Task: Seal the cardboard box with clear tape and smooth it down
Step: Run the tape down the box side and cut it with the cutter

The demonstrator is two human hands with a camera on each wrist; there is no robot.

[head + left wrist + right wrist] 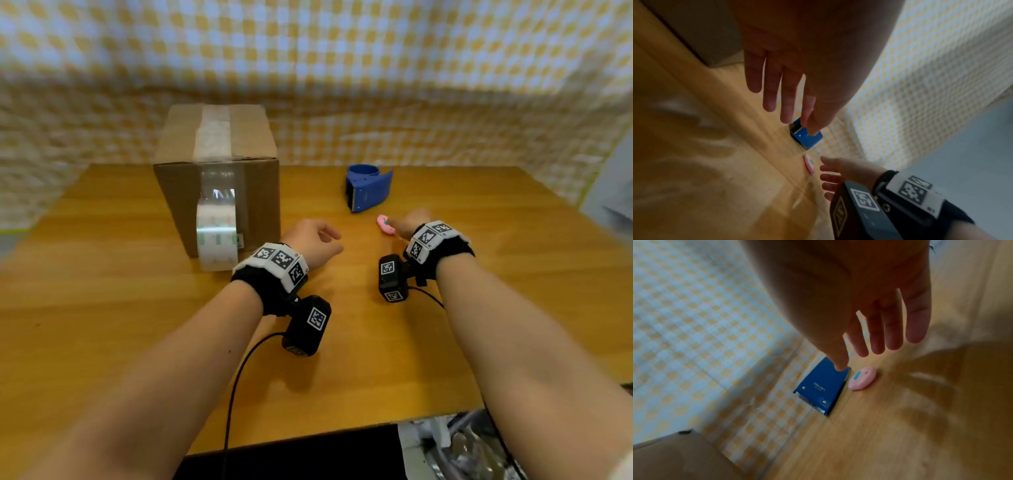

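The cardboard box (260, 192) stands at the back left of the wooden table (137, 308). A strip of clear tape (212, 137) runs over its top seam and down its front face to the tape roll (216, 240), which rests on the table against the box. My left hand (313, 240) hovers just right of the box with relaxed fingers (768, 91) and holds nothing. My right hand (406, 222) is spread open close above a small pink cutter (385, 225), its fingers (894, 331) apart from it.
A blue tape cutter with a toothed blade (368, 188) lies behind the pink cutter (862, 378), near the checked cloth backdrop (376, 85). The table's front edge (308, 435) is close to my body. Cables trail from both wrist cameras.
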